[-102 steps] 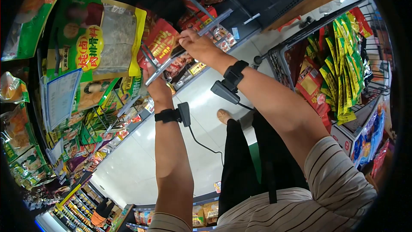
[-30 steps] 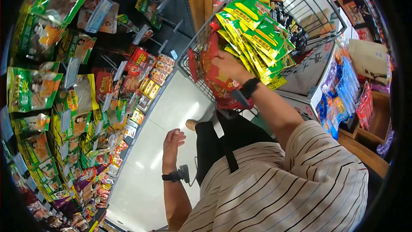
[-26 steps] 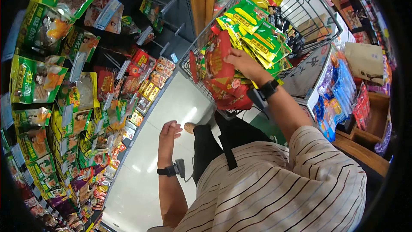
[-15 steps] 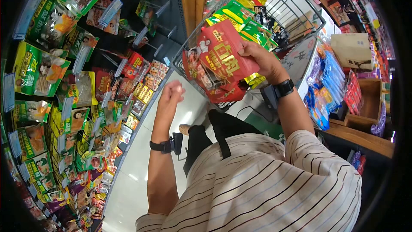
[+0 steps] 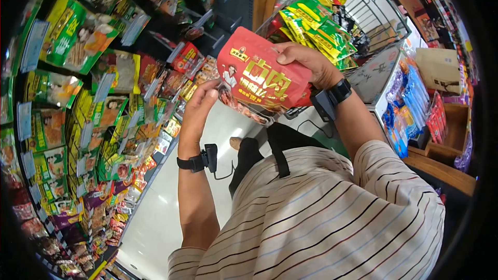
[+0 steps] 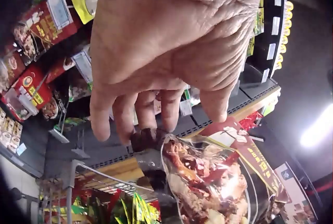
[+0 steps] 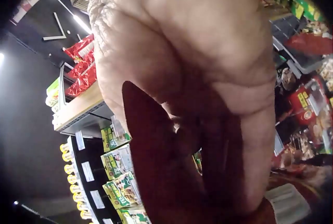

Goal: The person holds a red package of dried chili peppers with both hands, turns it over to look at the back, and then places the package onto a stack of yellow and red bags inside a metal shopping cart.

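A red stand-up seasoning packet (image 5: 264, 75) with gold lettering and a meat picture is held in front of the body, its printed face turned up. My right hand (image 5: 311, 65) pinches its right end, the thumb lying on the face. At the opposite end is my left hand (image 5: 196, 114), its fingertips right at the packet's edge. In the left wrist view that hand's fingers are nearly straight, the thumb by the packet's upper corner and the clear window of the packet (image 6: 208, 182) below. The right wrist view shows the dark red back of the packet (image 7: 151, 156) under the palm.
Behind the packet stands a wire shopping cart (image 5: 371, 8) with green-and-yellow packets (image 5: 327, 36) and other bags in it. Hanging seasoning packets (image 5: 78, 33) on hooks with price tags fill the left. A cardboard box (image 5: 438, 70) and bagged goods (image 5: 402, 106) stand right.
Both hands were at the shelf hooks first. Then my right hand, over red packets in the cart, lifted one out and brought it left. My left hand rose from low down to its edge.
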`<state>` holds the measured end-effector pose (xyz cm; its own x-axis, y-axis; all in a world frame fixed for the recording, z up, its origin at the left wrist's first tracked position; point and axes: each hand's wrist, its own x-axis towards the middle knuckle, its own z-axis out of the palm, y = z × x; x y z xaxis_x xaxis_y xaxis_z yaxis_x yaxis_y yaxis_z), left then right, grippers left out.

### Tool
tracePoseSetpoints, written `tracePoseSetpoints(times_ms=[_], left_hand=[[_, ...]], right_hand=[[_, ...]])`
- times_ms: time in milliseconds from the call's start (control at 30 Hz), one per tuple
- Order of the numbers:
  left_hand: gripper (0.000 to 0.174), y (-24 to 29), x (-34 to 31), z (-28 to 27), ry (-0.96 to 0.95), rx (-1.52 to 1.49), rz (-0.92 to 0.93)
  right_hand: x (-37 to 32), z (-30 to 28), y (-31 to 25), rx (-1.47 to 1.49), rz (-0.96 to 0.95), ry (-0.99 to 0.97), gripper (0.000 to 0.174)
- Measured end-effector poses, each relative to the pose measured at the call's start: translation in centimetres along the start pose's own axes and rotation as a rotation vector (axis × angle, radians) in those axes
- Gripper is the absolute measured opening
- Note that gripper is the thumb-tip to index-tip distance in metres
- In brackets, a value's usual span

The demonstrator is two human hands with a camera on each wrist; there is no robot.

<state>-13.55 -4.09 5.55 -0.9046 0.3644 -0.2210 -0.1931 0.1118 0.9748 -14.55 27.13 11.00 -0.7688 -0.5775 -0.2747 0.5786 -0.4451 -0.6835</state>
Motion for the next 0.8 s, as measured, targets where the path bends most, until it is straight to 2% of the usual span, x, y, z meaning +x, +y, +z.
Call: tracePoseSetpoints(times_ms=[67,100,167,267,333,433,533,567,667,800], left_hand=[[0.044,-0.2,-1.3,-0.7,0.022,0.042,-0.018],[0.037,-0.1,-2.0,-1.1,0.040,-0.002,-0.049],[0.028,-1.5,-2.8,-2.4,0.070,-0.032,-0.051],[0.020,-2.4,-4.1,-3.5,0.111,-0.107,-0.053],[0.020,-2.9,-4.7,-4.0,0.142,-0.155,-0.054],[0.021,-4.2,-5.3,-4.7,0.200,-0.217,-0.054],[0.022,-4.5,-5.7,-5.1,0.261,-0.252,-0.043],[0.022,-4.4,-5.9,-5.1,0.272,-0.254,-0.039],[0.023,-4.5,-6.1,-5.5,0.283,-0.254,-0.030],[0.025,-5.0,-6.4,-6.1,0.283,-0.255,-0.059]], right_hand=[[1.1,0.7,0.4,-0.004,0.027,-0.042,0.056],[1.5,1.4,0.5,-0.001,0.032,-0.018,0.055],[1.9,2.9,0.8,-0.543,-0.202,-0.063,0.054],[3.2,4.3,1.1,-0.407,-0.103,-0.009,0.043],[4.4,1.9,3.0,-0.178,-0.039,0.123,0.037],[6.0,0.2,4.2,-0.523,-0.195,-0.026,0.037],[6.3,0.7,4.0,-1.021,-0.529,-0.183,0.036],[6.5,0.7,4.3,-0.955,-0.531,-0.183,0.032],[7.7,2.6,3.5,-0.278,0.033,0.057,0.036],[7.3,3.2,3.7,-0.432,-0.080,0.010,0.034]])
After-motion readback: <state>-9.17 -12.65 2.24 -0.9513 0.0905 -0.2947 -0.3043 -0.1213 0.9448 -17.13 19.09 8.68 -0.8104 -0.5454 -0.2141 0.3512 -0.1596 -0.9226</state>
